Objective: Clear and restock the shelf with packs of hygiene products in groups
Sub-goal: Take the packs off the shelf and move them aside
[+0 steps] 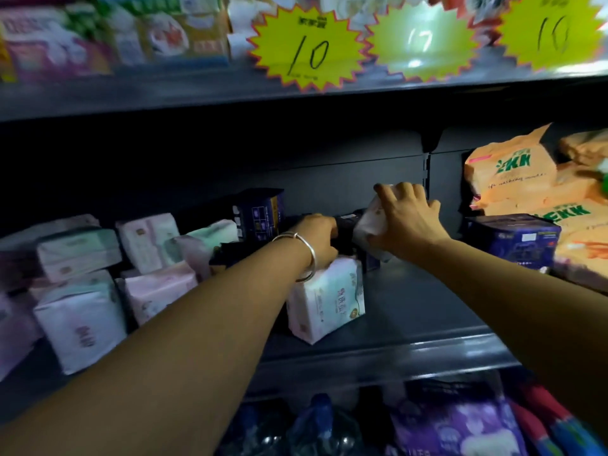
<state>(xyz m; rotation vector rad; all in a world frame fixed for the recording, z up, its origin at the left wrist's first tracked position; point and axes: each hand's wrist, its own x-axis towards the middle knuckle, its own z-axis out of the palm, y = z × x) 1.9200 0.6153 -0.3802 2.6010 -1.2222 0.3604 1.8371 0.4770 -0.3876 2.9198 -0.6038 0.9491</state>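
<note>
Dark grey metal forms the shelf [411, 327] where both arms reach in toward its back. The left hand [314, 240], a silver bangle [304, 255] on its wrist, curls its grip round a dark pack [345, 230] lying deep on the shelf, just above a white pack [325, 299] that stands on the shelf board in front of it. The right hand [408, 220] spreads its fingers over a pale pack [373, 222] and clasps it, held tilted just beside the dark one, so that the two hands are close together. To the left, white, pink and mint packs [82, 311] lie stacked in loose rows, with an upright dark blue box [258, 215] behind them. To the right, another dark blue box [516, 241] sits against a heap of orange bags [513, 172] with green lettering. Yellow starburst price tags [307, 49] hang from the shelf above, before blurred colourful packs. Below the shelf edge, purple packs [457, 429] and other wrapped goods show, too blurred to tell apart.
</note>
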